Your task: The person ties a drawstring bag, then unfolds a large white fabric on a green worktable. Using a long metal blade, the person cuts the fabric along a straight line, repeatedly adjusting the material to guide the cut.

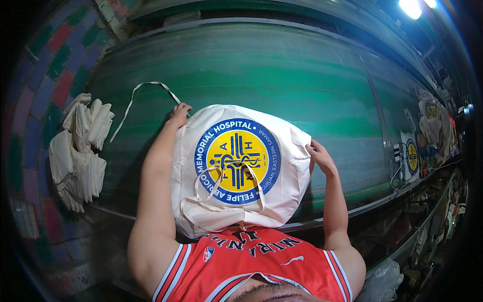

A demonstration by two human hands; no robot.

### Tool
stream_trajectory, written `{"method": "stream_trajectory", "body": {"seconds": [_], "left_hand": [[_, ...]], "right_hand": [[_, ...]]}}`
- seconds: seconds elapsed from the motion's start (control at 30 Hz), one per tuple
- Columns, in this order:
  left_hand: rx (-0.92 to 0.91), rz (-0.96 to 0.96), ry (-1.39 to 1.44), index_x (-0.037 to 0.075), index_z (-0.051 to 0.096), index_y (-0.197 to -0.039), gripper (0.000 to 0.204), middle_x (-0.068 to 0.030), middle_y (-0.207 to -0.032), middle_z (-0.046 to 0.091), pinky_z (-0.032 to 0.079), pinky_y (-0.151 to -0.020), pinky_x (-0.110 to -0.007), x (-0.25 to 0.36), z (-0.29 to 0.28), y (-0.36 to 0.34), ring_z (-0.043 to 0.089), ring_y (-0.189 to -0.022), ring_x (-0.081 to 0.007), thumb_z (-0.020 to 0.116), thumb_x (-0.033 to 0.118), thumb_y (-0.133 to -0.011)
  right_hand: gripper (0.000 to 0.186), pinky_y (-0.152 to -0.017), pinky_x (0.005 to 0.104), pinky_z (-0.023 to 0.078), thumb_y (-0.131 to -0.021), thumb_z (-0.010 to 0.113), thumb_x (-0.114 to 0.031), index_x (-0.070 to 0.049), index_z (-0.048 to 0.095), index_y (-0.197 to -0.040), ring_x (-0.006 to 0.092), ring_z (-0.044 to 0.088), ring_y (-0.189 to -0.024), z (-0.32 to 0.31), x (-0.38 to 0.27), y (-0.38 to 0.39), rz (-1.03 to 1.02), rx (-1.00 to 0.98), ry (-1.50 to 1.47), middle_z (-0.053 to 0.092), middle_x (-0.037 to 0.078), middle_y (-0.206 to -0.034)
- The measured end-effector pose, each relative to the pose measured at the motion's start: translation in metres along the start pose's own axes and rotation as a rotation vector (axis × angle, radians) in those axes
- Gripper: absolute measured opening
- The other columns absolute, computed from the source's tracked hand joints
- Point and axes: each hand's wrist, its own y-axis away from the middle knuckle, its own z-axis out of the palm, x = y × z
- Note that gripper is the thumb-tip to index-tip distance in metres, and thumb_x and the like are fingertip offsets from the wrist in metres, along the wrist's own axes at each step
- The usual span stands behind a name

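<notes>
A white cloth bag (287,176) with a round blue and yellow printed emblem lies turned on the green table in front of me, against my red jersey, its cloth strap looped over the print. My left hand (179,114) grips its upper left corner, where another long thin strap (135,89) trails out leftward over the table. My right hand (319,156) holds the right edge, fingertips partly behind the cloth.
Folded white cloth items (75,171) are piled at the table's (226,65) left end, near a multicoloured block wall (55,65). At the right stand printed bags (430,116), an emblem board (410,156) and cables. Crumpled clear plastic (382,282) sits low at the right.
</notes>
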Motion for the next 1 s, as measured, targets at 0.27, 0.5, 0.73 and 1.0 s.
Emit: {"method": "stream_trajectory", "body": {"seconds": [0.27,0.5,0.73,1.0], "left_hand": [[0.086,0.065,-0.233,0.01,0.06,-0.104,0.022,-0.0121,-0.115,0.062,0.03,-0.108,-0.062,-0.005,-0.036,0.007,0.054,-0.119,-0.0328,0.056,0.003,-0.084],[0.455,-0.34,-0.351,0.009,0.067,-0.108,0.025,-0.0215,-0.1,0.071,0.041,-0.094,-0.056,-0.049,-0.134,0.083,0.067,-0.102,-0.0386,0.058,0.018,-0.086],[0.509,-0.134,0.933,0.006,0.063,-0.114,0.028,-0.0102,-0.091,0.069,0.054,-0.075,-0.037,0.005,-0.226,0.201,0.07,-0.088,-0.0235,0.068,0.016,-0.089],[-0.206,0.444,1.886,0.004,0.054,-0.126,0.032,-0.0148,-0.118,0.062,0.048,-0.105,-0.043,0.179,-0.156,0.336,0.058,-0.12,-0.0283,0.058,0.015,-0.096]], "right_hand": [[0.053,-0.099,0.0358,0.045,-0.097,0.063,-0.036,0.0,0.056,-0.136,0.0243,0.059,-0.116,0.009,-0.002,-0.009,0.027,0.01,0.023,0.064,0.016,-0.127],[0.048,-0.097,0.0359,0.047,-0.097,0.063,-0.035,-0.003,0.06,-0.132,0.0244,0.062,-0.114,0.023,0.0,0.016,-0.005,0.079,0.187,0.067,0.016,-0.124],[0.049,-0.097,0.0342,0.046,-0.098,0.063,-0.036,0.0,0.06,-0.132,0.021,0.061,-0.112,0.034,0.018,0.045,0.02,0.114,0.236,0.067,0.014,-0.123],[0.051,-0.098,0.0385,0.047,-0.095,0.065,-0.034,0.001,0.058,-0.132,0.029,0.062,-0.114,0.038,0.033,0.081,-0.027,0.104,0.218,0.066,0.019,-0.124]]}}
